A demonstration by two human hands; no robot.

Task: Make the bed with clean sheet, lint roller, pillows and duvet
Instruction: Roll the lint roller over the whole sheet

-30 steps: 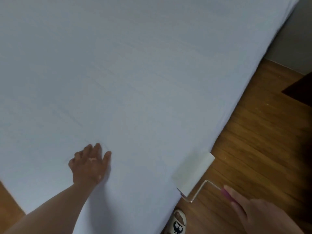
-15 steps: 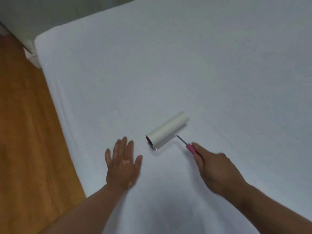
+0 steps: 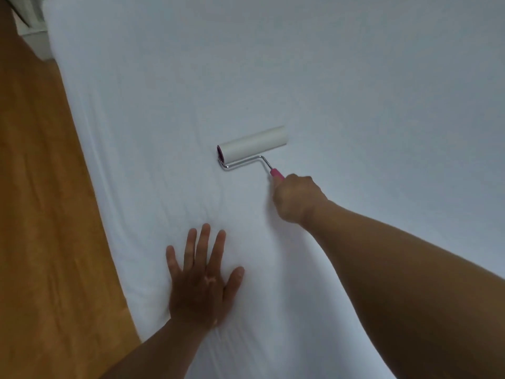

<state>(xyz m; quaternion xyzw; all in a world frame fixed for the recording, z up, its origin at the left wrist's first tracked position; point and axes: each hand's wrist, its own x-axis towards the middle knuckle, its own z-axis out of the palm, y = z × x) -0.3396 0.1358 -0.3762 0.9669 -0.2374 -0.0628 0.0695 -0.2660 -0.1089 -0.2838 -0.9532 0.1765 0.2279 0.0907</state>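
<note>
1. Head view: since half a second ago, my lint roller [image 3: 252,144] has travelled up the sheet [image 3: 355,91], away from my left hand [image 3: 202,283]. Its drum was then just beside my fingertips; now it sits well apart from them and lies more crosswise.
2. My right hand [image 3: 296,199] is curled tight round the pink handle [image 3: 277,174], with only the handle's tip showing above my knuckles. My left hand stays flat, fingers spread, pressing the sheet near the bed's side.
3. I judge the roller light and stiff, with a thin wire neck that would flex if I leaned on it. The handle is the only sensible hold, as the paper drum is sticky. The sheet is soft and slack, and faint wrinkles between my hands suggest it will drag with the drum unless I pin it.
4. The bed's edge runs along my left, with wooden floor [image 3: 41,214] beyond it. Ahead and to my right the sheet lies open, with plenty of room for long strokes.
</note>
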